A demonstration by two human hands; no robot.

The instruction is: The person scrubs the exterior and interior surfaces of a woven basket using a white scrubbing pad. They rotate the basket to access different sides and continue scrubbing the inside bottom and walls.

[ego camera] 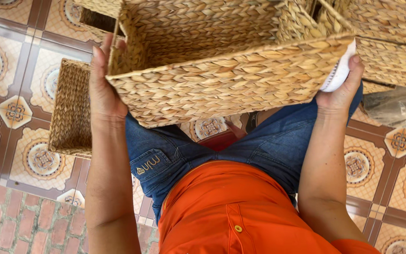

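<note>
Above an orange shirt (240,211) and jeans, the left hand (103,89) and right hand (341,89) clamp a light, stiff woven basket (222,70) between their fingers by its side walls, right fingers also pinching a white roll (340,73).

Patterned floor tiles (5,70) in daylight, edged by red brick paving (19,226).

A home-style basket-weaving workplace, set on the ground rather than at a bench: patterned floor tiles (10,75) meet a strip of red brick paving (19,226), and woven straw baskets (71,108) stand about, with more stacked at right (391,37) beside a plastic-wrapped bundle (400,108).
</note>
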